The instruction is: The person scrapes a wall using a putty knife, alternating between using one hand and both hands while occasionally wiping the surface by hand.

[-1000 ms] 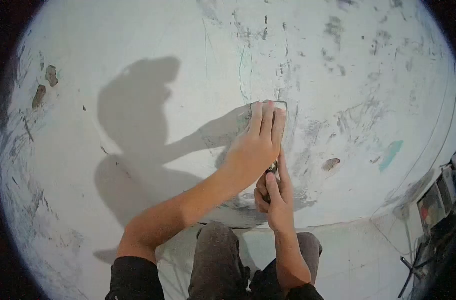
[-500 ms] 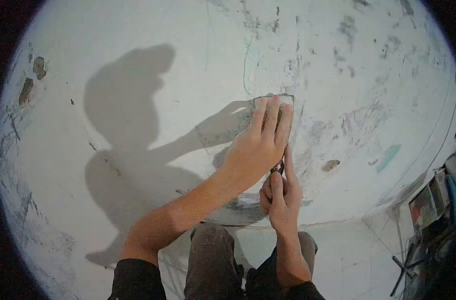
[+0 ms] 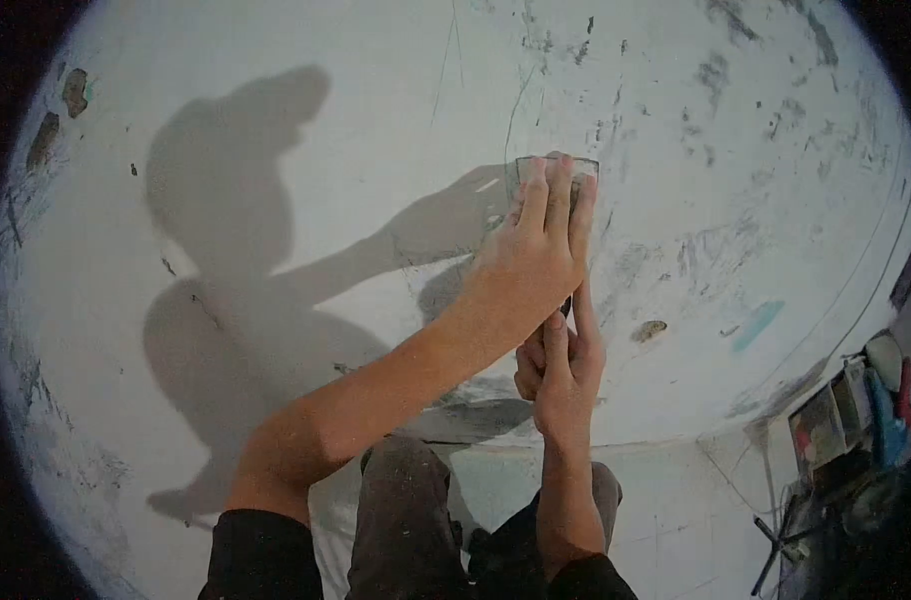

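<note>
Right hand (image 3: 564,375) closed round the handle (image 3: 568,306) of one flat-bladed tool (image 3: 583,168), left hand (image 3: 532,256) open, three fingers (image 3: 560,200) flat along the tool, tool against one scuffed wall (image 3: 396,110), left forearm (image 3: 376,398) slanting, right forearm (image 3: 568,490) near upright.

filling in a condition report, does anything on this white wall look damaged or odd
Yes: the scuffed white wall has a brown oval patch right of the bare right hand and two irregular brown patches at far left, possibly where it chipped. Dark grey smudges mark its upper right.
</note>
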{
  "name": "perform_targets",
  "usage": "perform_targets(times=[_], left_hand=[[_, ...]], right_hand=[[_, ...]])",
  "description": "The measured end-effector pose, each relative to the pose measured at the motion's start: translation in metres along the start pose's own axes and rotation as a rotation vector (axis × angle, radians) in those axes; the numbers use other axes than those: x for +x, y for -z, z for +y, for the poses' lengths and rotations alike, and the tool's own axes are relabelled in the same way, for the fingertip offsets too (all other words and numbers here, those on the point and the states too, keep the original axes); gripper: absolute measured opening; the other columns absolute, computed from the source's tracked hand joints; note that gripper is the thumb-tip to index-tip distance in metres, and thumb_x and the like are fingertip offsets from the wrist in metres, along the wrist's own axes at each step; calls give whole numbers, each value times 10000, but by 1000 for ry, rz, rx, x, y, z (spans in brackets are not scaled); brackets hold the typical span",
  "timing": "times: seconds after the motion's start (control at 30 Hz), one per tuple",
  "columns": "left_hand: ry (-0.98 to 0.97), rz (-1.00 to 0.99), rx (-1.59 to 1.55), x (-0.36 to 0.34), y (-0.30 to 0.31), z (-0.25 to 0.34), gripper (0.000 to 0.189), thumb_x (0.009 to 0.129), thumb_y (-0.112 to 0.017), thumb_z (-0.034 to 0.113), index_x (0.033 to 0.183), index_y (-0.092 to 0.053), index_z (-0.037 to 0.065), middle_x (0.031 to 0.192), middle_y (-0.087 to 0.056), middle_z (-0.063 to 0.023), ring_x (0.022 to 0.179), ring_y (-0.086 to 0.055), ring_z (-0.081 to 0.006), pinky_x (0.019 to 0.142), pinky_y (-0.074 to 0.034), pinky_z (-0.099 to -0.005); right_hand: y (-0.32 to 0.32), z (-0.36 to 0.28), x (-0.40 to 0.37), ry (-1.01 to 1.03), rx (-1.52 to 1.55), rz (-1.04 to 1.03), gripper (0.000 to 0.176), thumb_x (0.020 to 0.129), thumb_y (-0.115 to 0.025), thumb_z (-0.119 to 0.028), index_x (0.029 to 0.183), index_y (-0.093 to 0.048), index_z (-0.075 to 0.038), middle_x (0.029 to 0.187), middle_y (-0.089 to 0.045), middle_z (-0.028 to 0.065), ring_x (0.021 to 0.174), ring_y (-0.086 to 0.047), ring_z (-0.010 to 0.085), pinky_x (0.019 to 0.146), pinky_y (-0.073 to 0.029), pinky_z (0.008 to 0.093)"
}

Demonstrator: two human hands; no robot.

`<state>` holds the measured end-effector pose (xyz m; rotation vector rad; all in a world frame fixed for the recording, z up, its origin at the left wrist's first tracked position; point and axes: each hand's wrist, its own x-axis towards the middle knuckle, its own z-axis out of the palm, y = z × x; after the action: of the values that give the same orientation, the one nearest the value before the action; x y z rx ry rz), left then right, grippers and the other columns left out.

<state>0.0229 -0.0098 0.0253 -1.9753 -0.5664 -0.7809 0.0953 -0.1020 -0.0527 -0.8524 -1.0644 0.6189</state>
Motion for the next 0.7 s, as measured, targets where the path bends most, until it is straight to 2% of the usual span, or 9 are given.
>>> perform_targets(times=[0.13, 0.27, 0.33, 0.4, 0.53, 0.57, 0.6, 0.67, 0.7], left_hand=[[3, 31, -102, -12, -5, 7, 617, 847, -647, 177, 1388, -533, -96, 1416, -525, -283, 1339, -470, -434, 1175, -357, -458], [-39, -1, -21, -14, 0, 2, 619, 849, -646, 180, 1390, -528, -98, 1424, -514, -280, 1339, -461, -435, 1173, -365, -446], [26, 12, -100, -14, -5, 8, 634, 849, -649, 182, 1402, -515, -97, 1420, -516, -278, 1328, -467, -432, 1168, -375, -442], [-65, -60, 9, -16, -1, 7, 636, 843, -653, 176, 1402, -509, -91, 1408, -523, -270, 1317, -476, -428, 1163, -383, -435], [95, 75, -28, -8, 4, 5, 614, 820, -664, 161, 1376, -533, -64, 1400, -530, -252, 1308, -493, -401, 1147, -401, -413], [85, 21, -22, -9, 5, 9, 633, 818, -676, 153, 1396, -525, -55, 1414, -526, -250, 1317, -497, -382, 1107, -456, -377], [79, 11, -34, -12, 3, 13, 633, 818, -676, 153, 1396, -525, -55, 1414, -526, -250, 1317, -497, -382, 1107, -456, -377], [87, 18, -108, -17, -4, 14, 662, 821, -678, 153, 1423, -500, -60, 1425, -513, -264, 1342, -478, -392, 1095, -469, -358], [111, 66, -103, -13, -3, 10, 675, 827, -675, 145, 1439, -483, -65, 1438, -499, -274, 1361, -458, -404, 1097, -471, -361]], right_hand=[[-4, -5, -14, 10, 9, -12, 589, 1100, -434, -185, 1610, -193, -12, 630, -411, -59, 490, -357, 20, 413, -310, 222], [-4, -4, -13, -78, 1, 17, 580, 1099, -429, -167, 1617, -201, -43, 636, -410, -60, 491, -357, 25, 420, -313, 221], [0, 0, -13, -60, 19, -8, 576, 1099, -426, -164, 1620, -205, -62, 640, -406, -61, 495, -353, 24, 422, -307, 218], [1, -3, -17, -60, 43, 2, 573, 1095, -425, -150, 1617, -209, -48, 642, -410, -62, 498, -349, 22, 428, -304, 217], [2, -3, -8, -52, -15, -12, 573, 1093, -417, -141, 1615, -206, -34, 636, -421, -62, 497, -349, 20, 434, -310, 218], [3, 1, -7, -34, -15, -16, 579, 1098, -433, -185, 1614, -211, -40, 631, -373, -74, 485, -319, 16, 418, -271, 215], [4, 4, -9, -24, -15, -21, 588, 1104, -448, -229, 1613, -217, -46, 627, -325, -86, 473, -288, 12, 401, -232, 213], [1, -3, -14, -17, 56, -29, 595, 1102, -455, -236, 1611, -217, -40, 622, -324, -88, 473, -280, 12, 402, -227, 213], [-1, -5, -11, -25, 43, -22, 575, 1095, -427, -179, 1609, -220, -27, 631, -387, -72, 480, -309, 19, 417, -265, 218]])
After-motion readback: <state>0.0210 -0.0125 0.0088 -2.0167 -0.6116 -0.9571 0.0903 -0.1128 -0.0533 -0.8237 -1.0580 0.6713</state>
